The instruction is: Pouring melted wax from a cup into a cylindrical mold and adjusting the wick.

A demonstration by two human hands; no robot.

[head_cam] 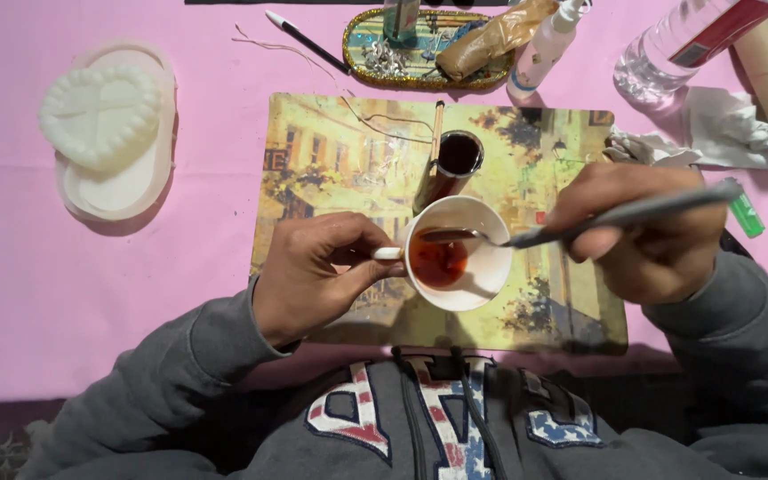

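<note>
L hand (313, 271) pinched cup (455, 253) handle; R hand (642, 236) gripped spoon (571, 227), bowl pointing left w/ tip over the cup.

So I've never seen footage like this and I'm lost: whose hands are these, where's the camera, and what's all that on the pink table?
There is one picture, from a camera worn on the person's head, looking down at their own two hands. The left hand pinches the handle of a white cup holding dark red liquid. The right hand holds a metal spoon with its bowl over the cup. The cup stands on a painted placemat on a pink tablecloth. Just behind it is a small glass of dark liquid. To the left lies a white heart-shaped mould; along the top are a decorated tray, a plastic bottle and crumpled paper.
</note>
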